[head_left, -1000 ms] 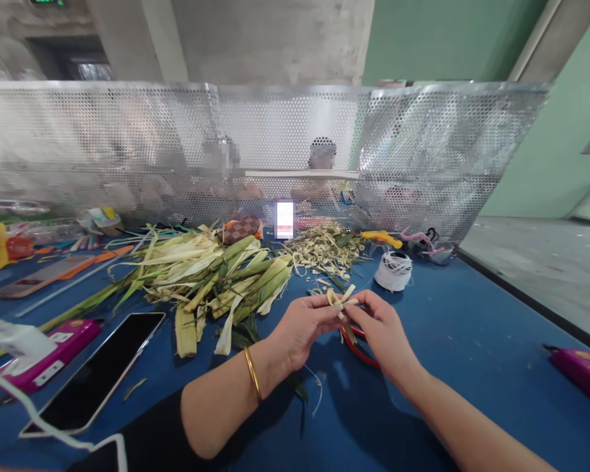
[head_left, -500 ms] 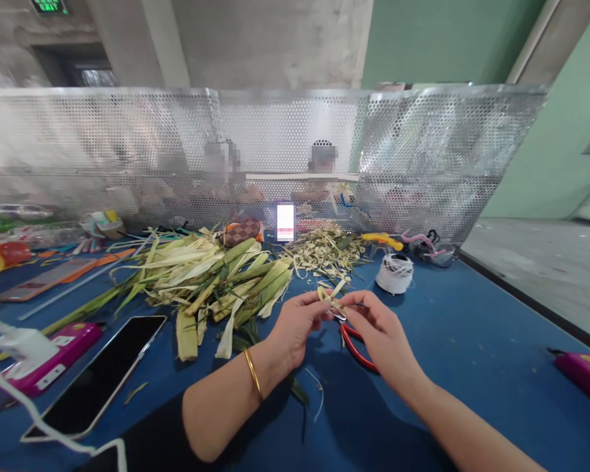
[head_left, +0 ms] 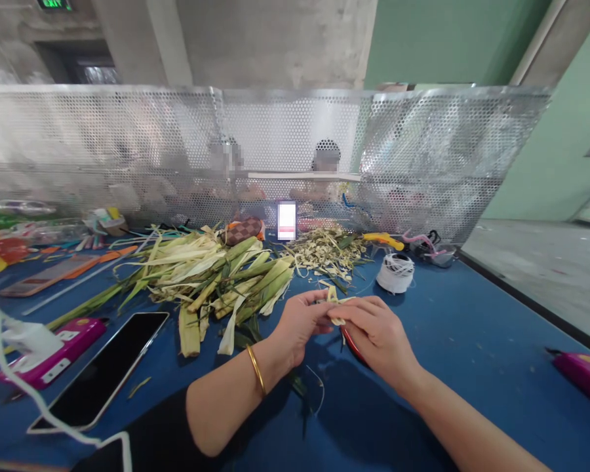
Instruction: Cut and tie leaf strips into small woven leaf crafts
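- A small cup point(head_left: 115, 227) stands at the far left of the table point(head_left: 472, 341); it holds white and yellow items, too blurred to name.
- The strip point(head_left: 332, 294) is pale yellow, thin, and bent in a small loop at its top; the fingers cover the rest partly.
- It is in the air above the table, between the two hands.
- The left hand point(head_left: 295, 324) pinches it, with fingertips closed together.
- The right hand point(head_left: 381, 328) also has its fingertips closed on it, above a red handle point(head_left: 354, 346).
- Husks point(head_left: 216, 269) lie to the left.
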Tool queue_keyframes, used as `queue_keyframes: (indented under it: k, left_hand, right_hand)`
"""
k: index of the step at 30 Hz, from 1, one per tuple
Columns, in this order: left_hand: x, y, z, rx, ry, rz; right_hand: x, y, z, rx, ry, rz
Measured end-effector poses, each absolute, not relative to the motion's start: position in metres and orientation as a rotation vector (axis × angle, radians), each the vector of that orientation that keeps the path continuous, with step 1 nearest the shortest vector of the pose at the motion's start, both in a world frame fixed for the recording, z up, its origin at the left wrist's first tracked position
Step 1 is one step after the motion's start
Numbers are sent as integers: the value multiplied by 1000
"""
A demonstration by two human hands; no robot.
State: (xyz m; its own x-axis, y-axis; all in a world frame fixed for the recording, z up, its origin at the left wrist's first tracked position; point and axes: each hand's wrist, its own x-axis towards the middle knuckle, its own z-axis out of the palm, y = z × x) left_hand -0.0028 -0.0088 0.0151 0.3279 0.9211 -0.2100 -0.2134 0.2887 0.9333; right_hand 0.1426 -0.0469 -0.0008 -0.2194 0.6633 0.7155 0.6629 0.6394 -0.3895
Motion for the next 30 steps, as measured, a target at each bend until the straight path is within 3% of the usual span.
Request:
queue_keyframes:
  k: [11,20,30]
  left_hand:
    - [0,-13,13,1059,803,751]
    - [1,-15,11,1085,918,780]
    - [-3,-5,10,884,859,904]
  right_hand:
    - [149,-35,2,-1365,-1367,481]
    - [151,-30,-8,-1445,-1451,481]
    - [150,-41,0,-1302,-1813,-170]
